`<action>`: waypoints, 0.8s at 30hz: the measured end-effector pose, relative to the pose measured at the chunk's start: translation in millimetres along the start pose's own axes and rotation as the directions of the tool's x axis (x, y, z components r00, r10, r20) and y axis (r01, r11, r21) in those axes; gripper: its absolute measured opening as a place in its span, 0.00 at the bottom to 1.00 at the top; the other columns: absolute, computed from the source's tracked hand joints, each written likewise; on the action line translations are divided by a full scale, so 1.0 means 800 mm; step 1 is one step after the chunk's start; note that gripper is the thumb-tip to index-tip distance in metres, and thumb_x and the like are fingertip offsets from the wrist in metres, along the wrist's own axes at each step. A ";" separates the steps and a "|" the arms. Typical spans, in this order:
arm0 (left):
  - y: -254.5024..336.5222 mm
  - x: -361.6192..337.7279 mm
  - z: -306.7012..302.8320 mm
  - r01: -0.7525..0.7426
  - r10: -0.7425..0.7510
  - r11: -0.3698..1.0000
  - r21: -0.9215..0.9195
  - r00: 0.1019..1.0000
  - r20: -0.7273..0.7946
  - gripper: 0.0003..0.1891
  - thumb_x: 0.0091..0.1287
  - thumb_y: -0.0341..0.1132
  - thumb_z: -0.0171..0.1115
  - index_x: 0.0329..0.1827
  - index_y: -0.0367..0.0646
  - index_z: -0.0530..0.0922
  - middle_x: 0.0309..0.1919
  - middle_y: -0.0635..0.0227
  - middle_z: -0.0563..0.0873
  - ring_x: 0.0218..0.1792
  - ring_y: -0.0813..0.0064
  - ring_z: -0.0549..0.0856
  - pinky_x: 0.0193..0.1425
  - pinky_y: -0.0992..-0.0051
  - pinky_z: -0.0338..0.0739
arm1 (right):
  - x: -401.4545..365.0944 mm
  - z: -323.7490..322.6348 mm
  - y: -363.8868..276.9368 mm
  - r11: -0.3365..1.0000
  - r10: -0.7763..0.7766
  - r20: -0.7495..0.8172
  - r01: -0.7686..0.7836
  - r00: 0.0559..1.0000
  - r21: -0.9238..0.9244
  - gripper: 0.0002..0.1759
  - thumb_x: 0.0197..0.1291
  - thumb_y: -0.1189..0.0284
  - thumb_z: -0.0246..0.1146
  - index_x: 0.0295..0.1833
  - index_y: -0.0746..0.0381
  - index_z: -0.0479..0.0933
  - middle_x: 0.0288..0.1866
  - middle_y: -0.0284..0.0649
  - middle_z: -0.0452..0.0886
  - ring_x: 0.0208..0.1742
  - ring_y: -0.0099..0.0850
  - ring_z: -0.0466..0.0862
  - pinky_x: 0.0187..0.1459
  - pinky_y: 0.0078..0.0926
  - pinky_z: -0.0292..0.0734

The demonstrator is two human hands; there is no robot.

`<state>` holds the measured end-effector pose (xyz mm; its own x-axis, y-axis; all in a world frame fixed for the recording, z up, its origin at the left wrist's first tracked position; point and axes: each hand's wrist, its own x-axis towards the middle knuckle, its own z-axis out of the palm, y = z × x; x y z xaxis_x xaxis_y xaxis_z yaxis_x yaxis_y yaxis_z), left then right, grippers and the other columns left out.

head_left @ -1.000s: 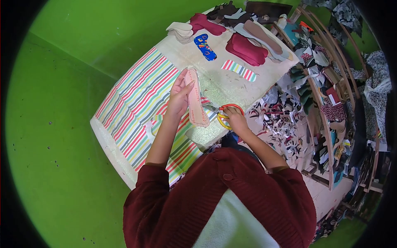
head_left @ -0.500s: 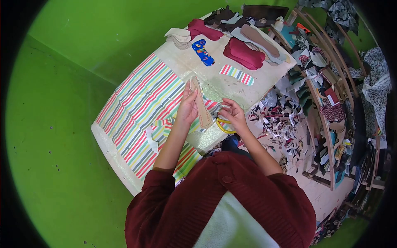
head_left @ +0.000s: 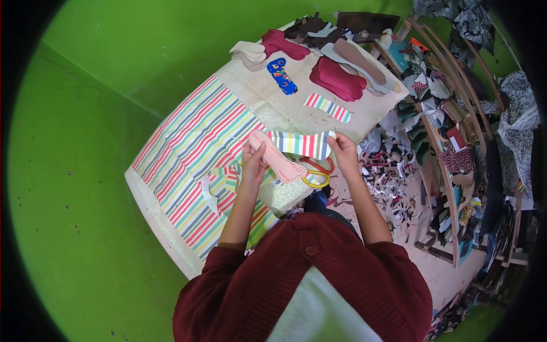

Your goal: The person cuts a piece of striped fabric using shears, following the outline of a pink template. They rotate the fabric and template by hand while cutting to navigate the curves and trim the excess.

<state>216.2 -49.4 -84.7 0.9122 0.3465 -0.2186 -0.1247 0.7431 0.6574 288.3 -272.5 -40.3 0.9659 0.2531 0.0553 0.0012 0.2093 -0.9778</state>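
My left hand [head_left: 252,164] grips a pink sole-shaped template [head_left: 277,158] with red writing on it, thumb on top. Between finger and thumb, my right hand [head_left: 345,153] pinches the right end of a sole-shaped striped fabric piece [head_left: 300,143], whose left end meets the template. Scissors [head_left: 320,175] with red and yellow handles sit below that piece at the table's near edge, their blades hidden. A large striped cloth [head_left: 196,137] with cut-out edges is spread left of my hands, and another striped cutout [head_left: 327,108] lies farther back.
On the pale table [head_left: 268,108] lie a blue patterned cutout [head_left: 282,76], maroon pieces [head_left: 336,80], and cream pieces [head_left: 249,54]. Fabric scraps [head_left: 384,176] cover the floor at right, beside a wooden rack [head_left: 441,154] full of material. A green wall [head_left: 85,171] stands left.
The template has turned to show its written side. My right hand has moved right and away from the scissors, drawing the striped piece out flat. Both scissor handles now show.
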 end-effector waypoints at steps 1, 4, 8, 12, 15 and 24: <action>-0.001 0.001 -0.008 0.002 0.000 0.998 0.055 0.999 -0.038 0.21 0.60 0.24 0.54 0.56 0.43 0.64 0.46 0.66 0.76 0.45 0.74 0.78 0.49 0.74 0.77 | 0.005 -0.011 0.004 0.998 0.003 0.050 0.001 0.999 -0.065 0.06 0.57 0.74 0.58 0.37 0.67 0.75 0.29 0.28 0.76 0.30 0.11 0.72 0.31 0.10 0.67; -0.010 0.001 -0.025 -0.072 0.120 0.948 0.311 0.983 -0.139 0.24 0.58 0.24 0.57 0.58 0.40 0.62 0.47 0.62 0.76 0.48 0.71 0.77 0.50 0.73 0.75 | 0.018 -0.041 0.007 0.985 0.133 0.285 -0.095 0.949 -0.145 0.06 0.58 0.74 0.57 0.34 0.66 0.74 0.29 0.26 0.75 0.31 0.12 0.71 0.34 0.10 0.66; -0.014 0.006 -0.027 -0.225 0.698 -0.179 0.958 0.658 0.285 0.29 0.55 0.30 0.62 0.60 0.37 0.61 0.49 0.56 0.74 0.51 0.64 0.74 0.54 0.69 0.69 | 0.026 -0.046 -0.021 0.922 0.332 0.421 -0.197 0.844 -0.332 0.06 0.56 0.73 0.60 0.32 0.65 0.74 0.24 0.25 0.73 0.26 0.12 0.70 0.30 0.11 0.66; -0.002 0.001 0.028 -0.525 0.463 0.092 0.846 0.775 0.430 0.30 0.52 0.36 0.66 0.57 0.36 0.66 0.51 0.54 0.73 0.52 0.63 0.73 0.56 0.66 0.65 | 0.031 -0.039 -0.043 0.899 0.401 0.507 -0.221 0.763 -0.379 0.06 0.53 0.73 0.62 0.30 0.65 0.74 0.23 0.26 0.74 0.25 0.13 0.71 0.29 0.11 0.66; 0.000 -0.009 0.073 -0.348 -0.099 0.539 0.767 0.878 0.468 0.24 0.52 0.34 0.66 0.52 0.35 0.71 0.49 0.56 0.76 0.50 0.70 0.75 0.53 0.72 0.68 | 0.033 -0.033 -0.047 0.908 0.394 0.543 -0.224 0.741 -0.354 0.07 0.52 0.73 0.63 0.29 0.65 0.74 0.24 0.28 0.76 0.26 0.13 0.73 0.29 0.11 0.67; -0.030 -0.006 0.112 0.029 -0.391 0.765 0.643 0.815 0.428 0.09 0.58 0.24 0.59 0.41 0.32 0.76 0.34 0.66 0.83 0.36 0.83 0.81 0.41 0.83 0.74 | 0.039 -0.037 -0.048 0.939 0.294 0.415 -0.178 0.861 -0.295 0.06 0.53 0.75 0.61 0.35 0.66 0.75 0.29 0.34 0.79 0.30 0.18 0.77 0.34 0.14 0.71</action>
<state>250.2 -120.4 -35.0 0.9590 -0.2535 -0.1265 0.1822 0.2101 0.9606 325.8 -300.3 -7.2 0.7248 0.6710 -0.1560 -0.0948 -0.1271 -0.9873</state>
